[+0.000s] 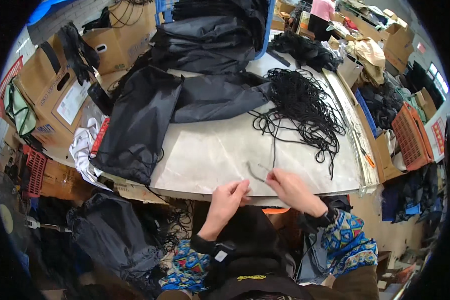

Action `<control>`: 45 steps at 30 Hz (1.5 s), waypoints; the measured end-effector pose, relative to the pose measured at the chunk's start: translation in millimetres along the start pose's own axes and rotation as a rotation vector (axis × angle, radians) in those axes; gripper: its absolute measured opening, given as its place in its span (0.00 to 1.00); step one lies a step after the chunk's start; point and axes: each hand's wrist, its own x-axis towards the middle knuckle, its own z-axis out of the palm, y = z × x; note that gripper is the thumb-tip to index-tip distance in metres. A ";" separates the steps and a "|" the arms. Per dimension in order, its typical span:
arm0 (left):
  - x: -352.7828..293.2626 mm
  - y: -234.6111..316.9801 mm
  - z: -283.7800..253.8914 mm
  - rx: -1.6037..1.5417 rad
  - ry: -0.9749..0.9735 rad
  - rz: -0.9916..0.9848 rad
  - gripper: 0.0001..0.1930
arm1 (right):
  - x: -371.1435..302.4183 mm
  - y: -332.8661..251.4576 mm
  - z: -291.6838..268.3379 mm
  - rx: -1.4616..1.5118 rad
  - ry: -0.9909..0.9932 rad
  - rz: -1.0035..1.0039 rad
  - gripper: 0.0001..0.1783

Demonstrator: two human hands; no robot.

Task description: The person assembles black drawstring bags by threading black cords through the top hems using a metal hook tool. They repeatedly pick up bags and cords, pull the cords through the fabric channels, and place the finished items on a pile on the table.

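Note:
My right hand is closed above the front edge of the pale worktable, its fingertips pinching a black cord. One stretch of that cord runs up toward a tangled heap of black cords; a short blurred piece curves out left of the fingers. My left hand is beside it on the left, thumb and fingers pressed together. Whether something small is between them cannot be made out. A black fabric bag lies flat at the table's left, with another black fabric piece across the back.
Stacked black fabric rises at the back beside a blue crate edge. Cardboard boxes stand left. To the right are an orange basket and piled goods. Black fabric hangs below the table's left. Another person is far back.

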 end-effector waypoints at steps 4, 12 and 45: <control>2.8 -4.8 15.2 -0.452 -0.032 -0.015 0.13 | -24.5 -20.3 5.1 0.168 -0.069 0.017 0.07; -74.8 77.5 -23.3 -1.091 -0.318 0.013 0.06 | -50.3 -37.1 11.4 0.915 -0.167 0.330 0.11; -85.6 24.9 4.1 -0.065 -0.008 0.148 0.09 | -68.6 -65.1 2.0 0.641 -0.375 0.213 0.12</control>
